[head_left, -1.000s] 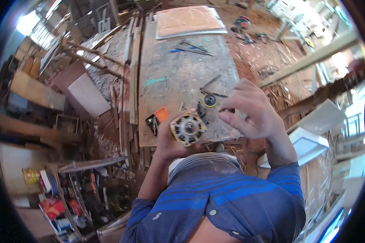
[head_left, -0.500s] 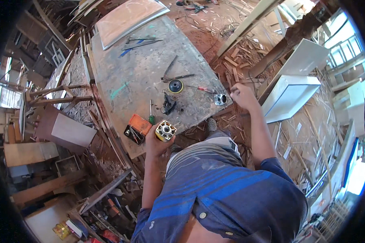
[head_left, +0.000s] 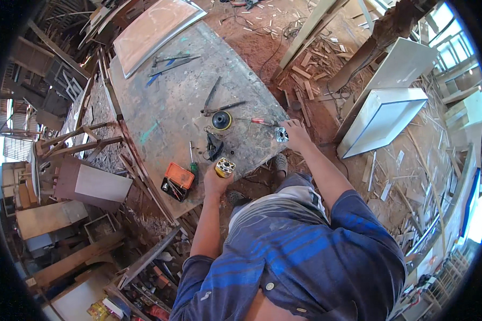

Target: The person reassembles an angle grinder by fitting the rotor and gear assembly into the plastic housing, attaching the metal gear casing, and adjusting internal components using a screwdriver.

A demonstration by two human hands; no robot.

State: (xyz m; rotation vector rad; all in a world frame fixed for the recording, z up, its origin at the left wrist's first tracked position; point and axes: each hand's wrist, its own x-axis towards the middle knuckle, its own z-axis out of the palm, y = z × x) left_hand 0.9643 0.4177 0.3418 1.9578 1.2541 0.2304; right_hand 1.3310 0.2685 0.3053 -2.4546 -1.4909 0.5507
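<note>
My left hand (head_left: 216,183) is wrapped around a yellow motor housing (head_left: 225,167), whose open metal-rimmed end faces up, just off the near edge of the grey worktable (head_left: 171,112). At the table's right corner, my right hand (head_left: 296,134) reaches over with its fingers stretched out beside a small silver metal housing (head_left: 281,134). Whether they touch it I cannot tell. A red-handled screwdriver (head_left: 262,122) lies just beyond. Left of it sit a black disc with a yellow rim (head_left: 221,120) and a crumpled-looking black piece (head_left: 214,147).
An orange and black case (head_left: 179,176) holding small tools stands beside a green-handled screwdriver (head_left: 193,167). Dark metal bars (head_left: 214,95) and more long tools (head_left: 171,65) lie farther back, near a large board (head_left: 155,35). A white box-like panel (head_left: 383,122) stands right among wood scraps.
My right hand has moved left and inward to the silver housing. My left hand, still holding the motor housing, has tilted it. The whole view has shifted slightly.
</note>
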